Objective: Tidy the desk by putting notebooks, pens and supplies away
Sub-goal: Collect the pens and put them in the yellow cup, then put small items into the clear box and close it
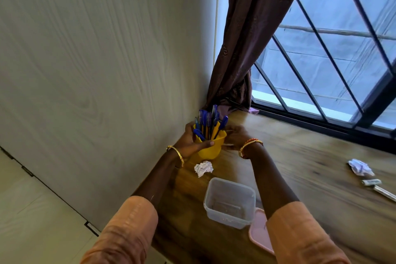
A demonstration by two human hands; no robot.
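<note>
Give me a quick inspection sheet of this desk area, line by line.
Surface: wooden desk, set against a pale panel wall.
Job's things: yellow cup full of blue pens; clear tub, lid off; pink lid beside it.
Clutter: crumpled paper near the cup; second paper ball and a small tool at far right.
Hands: left hand grips the cup; right hand at its other side, hold unclear.
Cables: nothing seen.
Surroundings: brown curtain, barred window.

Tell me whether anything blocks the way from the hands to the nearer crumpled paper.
Nothing visible does. The crumpled paper lies on bare desk just in front of the yellow cup, which the left hand grips. The right hand is beside the cup.
</note>
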